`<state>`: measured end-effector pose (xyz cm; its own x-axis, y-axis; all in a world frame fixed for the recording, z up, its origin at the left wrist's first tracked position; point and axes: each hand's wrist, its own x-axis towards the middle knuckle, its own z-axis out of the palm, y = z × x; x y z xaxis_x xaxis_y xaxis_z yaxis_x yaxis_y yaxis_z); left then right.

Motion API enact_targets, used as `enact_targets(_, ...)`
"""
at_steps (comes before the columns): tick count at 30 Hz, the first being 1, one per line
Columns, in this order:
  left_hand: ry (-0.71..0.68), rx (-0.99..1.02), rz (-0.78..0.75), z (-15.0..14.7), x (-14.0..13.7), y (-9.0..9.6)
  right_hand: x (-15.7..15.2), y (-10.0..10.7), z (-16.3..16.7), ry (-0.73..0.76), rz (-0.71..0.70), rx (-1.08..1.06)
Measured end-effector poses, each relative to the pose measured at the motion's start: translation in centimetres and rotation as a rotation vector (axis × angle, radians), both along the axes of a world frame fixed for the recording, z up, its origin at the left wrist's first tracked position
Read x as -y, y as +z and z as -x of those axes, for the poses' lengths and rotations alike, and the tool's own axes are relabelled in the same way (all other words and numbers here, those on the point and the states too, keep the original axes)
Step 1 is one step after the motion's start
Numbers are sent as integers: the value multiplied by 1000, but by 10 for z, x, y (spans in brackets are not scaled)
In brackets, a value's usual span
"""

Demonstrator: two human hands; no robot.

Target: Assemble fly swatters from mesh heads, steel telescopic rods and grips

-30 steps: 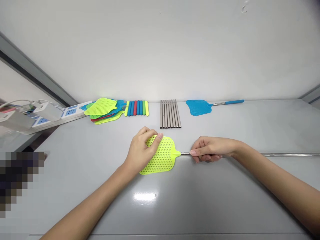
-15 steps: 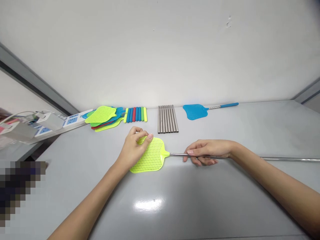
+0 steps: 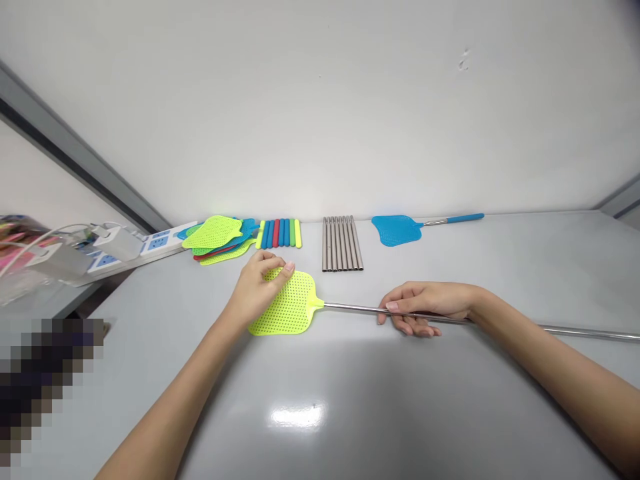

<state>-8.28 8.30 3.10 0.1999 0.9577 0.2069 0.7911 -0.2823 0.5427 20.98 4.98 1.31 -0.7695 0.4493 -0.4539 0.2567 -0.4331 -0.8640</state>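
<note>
My left hand (image 3: 257, 287) is closed on the far left edge of a yellow-green, perforated fly swatter head (image 3: 293, 310). From the head's neck a thin metal telescopic rod (image 3: 353, 307) runs out to the right, past the picture's right edge. My right hand (image 3: 425, 307) pinches this rod between thumb and fingers, a little to the right of the head. Part of the rod is hidden behind my right hand and wrist. The swatter is held level, close over the grey tabletop.
At the back left lie a stack of coloured swatter heads (image 3: 215, 237) and a row of coloured handle grips (image 3: 280, 233). Several metal rods (image 3: 343, 243) lie side by side behind the hands. A blue fly swatter (image 3: 397, 230) rests by the wall. A power strip (image 3: 157, 243) with chargers stands left.
My left hand and the yellow-green head have moved left, and my right hand slightly right, so more bare rod shows between them. The whole view has shifted a little.
</note>
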Motion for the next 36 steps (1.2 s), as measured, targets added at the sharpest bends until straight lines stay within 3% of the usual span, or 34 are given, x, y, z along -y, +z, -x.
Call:
enact_targets(7,180,-31,-79,22,-12,3,-5,-3,-14,-62,8,45)
enact_targets(14,116,-141,-66,12,-8,-7,-6,-2,-14,-47,32,80)
enact_targets(24,231,-247,-8,2,-1,-18,-6,-3,-16,-27,6,115)
enact_targets(36,232,-133,49,-7,8,-11,-10,-3,-25,0,-24,167)
